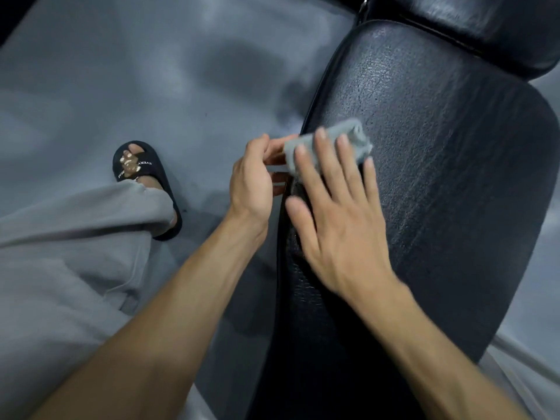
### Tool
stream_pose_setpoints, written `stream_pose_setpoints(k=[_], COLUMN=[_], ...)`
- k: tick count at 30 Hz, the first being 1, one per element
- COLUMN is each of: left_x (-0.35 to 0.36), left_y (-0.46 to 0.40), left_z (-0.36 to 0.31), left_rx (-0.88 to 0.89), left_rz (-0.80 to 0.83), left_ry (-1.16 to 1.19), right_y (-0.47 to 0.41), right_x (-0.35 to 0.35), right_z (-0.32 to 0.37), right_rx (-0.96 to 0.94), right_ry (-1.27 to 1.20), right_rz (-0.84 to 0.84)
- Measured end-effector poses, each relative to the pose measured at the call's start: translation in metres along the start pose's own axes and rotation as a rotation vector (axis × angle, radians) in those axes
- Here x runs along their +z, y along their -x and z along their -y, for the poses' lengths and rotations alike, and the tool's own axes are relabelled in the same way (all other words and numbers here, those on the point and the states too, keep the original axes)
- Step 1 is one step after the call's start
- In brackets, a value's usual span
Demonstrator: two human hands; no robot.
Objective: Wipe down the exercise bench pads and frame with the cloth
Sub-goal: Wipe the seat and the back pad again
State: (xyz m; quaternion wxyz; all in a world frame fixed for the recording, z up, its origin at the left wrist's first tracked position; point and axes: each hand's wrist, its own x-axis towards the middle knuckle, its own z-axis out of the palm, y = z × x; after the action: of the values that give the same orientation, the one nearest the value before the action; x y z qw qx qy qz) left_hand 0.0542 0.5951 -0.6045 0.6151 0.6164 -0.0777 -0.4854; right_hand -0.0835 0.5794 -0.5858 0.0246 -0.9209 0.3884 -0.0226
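The right hand (336,225) presses the grey cloth (328,147) flat, fingers straight, on the seat pad (439,177) at its 9 o'clock edge. The left hand (254,177) pinches the cloth's corner. In my judgement, wiping is at an early stage: back pad (472,22) at 12 o'clock untouched. Frame hidden; motion blur obscures fingertips.

Gym corner — black padded exercise bench (424,183), grey floor (121,71).
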Motion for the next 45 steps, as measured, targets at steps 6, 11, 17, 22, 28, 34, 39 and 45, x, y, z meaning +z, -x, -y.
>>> stream_pose_setpoints(k=[6, 11, 17, 22, 28, 34, 39, 45], left_x=[-0.001, 0.000, 0.002, 0.012, 0.015, 0.017, 0.021, 0.027], left_y=[-0.005, -0.006, -0.006, -0.013, -0.017, -0.019, -0.020, -0.023], left_z=[0.006, 0.004, -0.001, -0.001, 0.002, 0.000, -0.002, 0.003], left_rx=[0.000, 0.015, 0.071, 0.115, 0.103, 0.112, 0.149, 0.192], left_rz=[0.023, 0.014, 0.058, 0.122, 0.150, 0.137, 0.107, 0.097], left_ry=[-0.021, -0.002, -0.018, -0.050, 0.001, 0.050, 0.027, 0.020], right_y=[0.099, 0.046, -0.041, 0.041, 0.059, -0.082, -0.090, 0.034], right_x=[0.012, 0.005, -0.009, 0.004, 0.006, -0.018, -0.023, 0.000], right_z=[0.031, 0.010, -0.021, 0.012, 0.012, -0.041, -0.038, 0.016], right_rx=[-0.069, -0.022, 0.124, 0.078, 0.023, 0.171, 0.222, 0.113], right_ry=[-0.057, -0.032, -0.021, -0.039, -0.065, -0.043, -0.065, -0.082], right_rz=[0.118, 0.079, 0.007, 0.075, 0.088, -0.027, -0.036, 0.068])
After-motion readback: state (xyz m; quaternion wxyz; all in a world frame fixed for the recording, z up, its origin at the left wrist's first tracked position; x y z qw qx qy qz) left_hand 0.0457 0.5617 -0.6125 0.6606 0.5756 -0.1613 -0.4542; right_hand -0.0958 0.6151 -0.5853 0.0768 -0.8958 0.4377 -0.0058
